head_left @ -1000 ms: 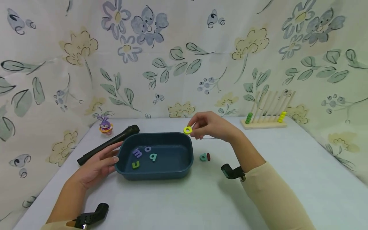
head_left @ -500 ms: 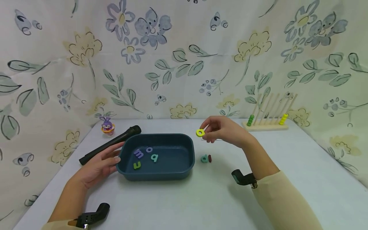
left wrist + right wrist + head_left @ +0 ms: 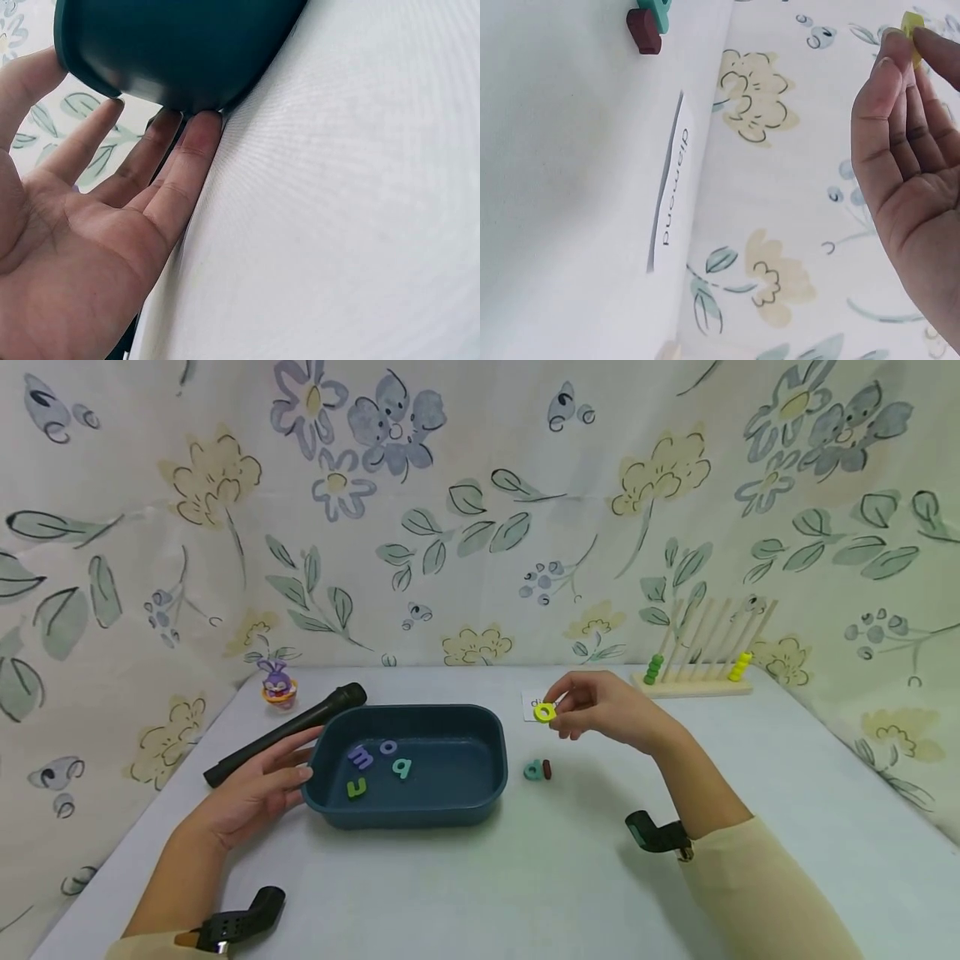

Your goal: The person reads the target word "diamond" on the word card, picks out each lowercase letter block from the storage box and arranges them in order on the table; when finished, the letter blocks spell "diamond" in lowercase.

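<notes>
Yellow letter (image 3: 538, 714) at tip of right grip (image 3: 606, 710), pinching it; left grip (image 3: 253, 789) spread against tray (image 3: 408, 818).

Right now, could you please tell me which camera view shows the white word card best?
The right wrist view: the white word card shows there with its whole word, "diamond", readable. In the head view, the right hand and the yellow letter it pinches hide part of the card. The left wrist view misses it.

A white table (image 3: 450, 893) carries a blue tray (image 3: 408, 817), with a black microphone (image 3: 281, 734) and purple rabbit figure (image 3: 277, 682) to its left, and a teal letter (image 3: 532, 770) beside a dark red piece (image 3: 547, 769), a "diamond" card (image 3: 669, 196) and a wooden peg stand (image 3: 692, 690) to its right.
</notes>
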`<state>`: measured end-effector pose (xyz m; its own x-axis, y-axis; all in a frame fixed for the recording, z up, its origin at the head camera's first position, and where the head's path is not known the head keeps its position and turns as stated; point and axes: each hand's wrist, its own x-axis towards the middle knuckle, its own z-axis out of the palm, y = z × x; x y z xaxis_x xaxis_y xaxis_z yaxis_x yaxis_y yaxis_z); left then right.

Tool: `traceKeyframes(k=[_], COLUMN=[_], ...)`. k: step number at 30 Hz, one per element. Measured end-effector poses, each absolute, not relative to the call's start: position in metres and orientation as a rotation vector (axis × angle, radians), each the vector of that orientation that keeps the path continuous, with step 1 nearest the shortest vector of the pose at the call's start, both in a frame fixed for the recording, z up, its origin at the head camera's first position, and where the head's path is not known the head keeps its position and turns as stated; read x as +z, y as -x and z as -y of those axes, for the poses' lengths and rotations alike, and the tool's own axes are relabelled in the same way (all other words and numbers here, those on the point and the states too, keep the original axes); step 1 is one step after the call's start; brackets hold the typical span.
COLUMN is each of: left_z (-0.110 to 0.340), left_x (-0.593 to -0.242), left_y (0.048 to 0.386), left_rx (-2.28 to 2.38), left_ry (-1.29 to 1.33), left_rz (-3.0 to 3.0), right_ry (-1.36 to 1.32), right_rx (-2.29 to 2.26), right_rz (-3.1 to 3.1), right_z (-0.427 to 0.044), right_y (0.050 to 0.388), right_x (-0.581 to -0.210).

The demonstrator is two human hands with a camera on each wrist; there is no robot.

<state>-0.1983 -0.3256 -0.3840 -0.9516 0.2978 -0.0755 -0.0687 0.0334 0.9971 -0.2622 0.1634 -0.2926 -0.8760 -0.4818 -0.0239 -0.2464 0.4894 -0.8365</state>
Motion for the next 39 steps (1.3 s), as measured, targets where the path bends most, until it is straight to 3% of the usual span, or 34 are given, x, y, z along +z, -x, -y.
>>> traceKeyframes(k=[39], left_z=[0.328], left_x=[-0.386], left_y=[0.200], left_rx=[1.998], left_ry=[-0.250], left_rz=[-2.044], right_ry=[0.493], right_rx=[-1.056], right_rz=[-2.457], right_z=[-0.189], right_y=[0.267], right_x=[-0.338])
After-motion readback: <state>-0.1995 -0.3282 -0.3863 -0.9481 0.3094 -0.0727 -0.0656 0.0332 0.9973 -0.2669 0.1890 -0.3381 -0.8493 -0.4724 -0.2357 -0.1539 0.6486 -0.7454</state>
